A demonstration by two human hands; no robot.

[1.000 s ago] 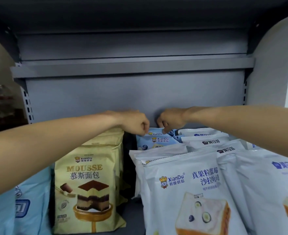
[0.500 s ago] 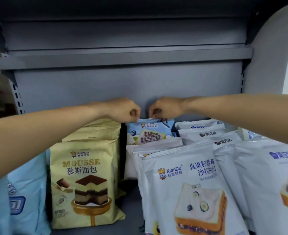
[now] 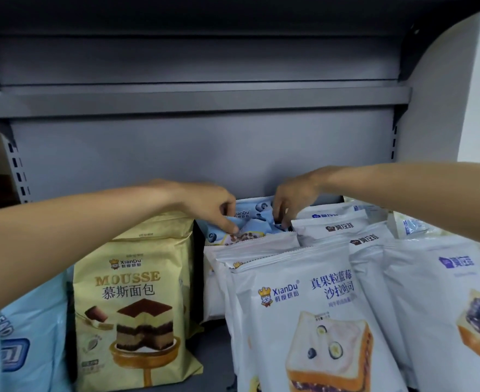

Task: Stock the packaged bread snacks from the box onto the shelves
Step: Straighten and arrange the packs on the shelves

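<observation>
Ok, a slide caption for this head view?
Both hands, left hand and right hand, tuck a blue bread pack behind shelved bags.

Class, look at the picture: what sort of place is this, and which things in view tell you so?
Probably a shop or stockroom: a grey metal shelf unit with slotted uprights, rows of white bread packets, and yellow mousse bread bags facing outward.

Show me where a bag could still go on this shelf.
One dark gap runs between the mousse bag and the white bags, with bare shelf floor at its front. Right of it is packed. Both the left hand and right hand work the blue packet behind.
</observation>
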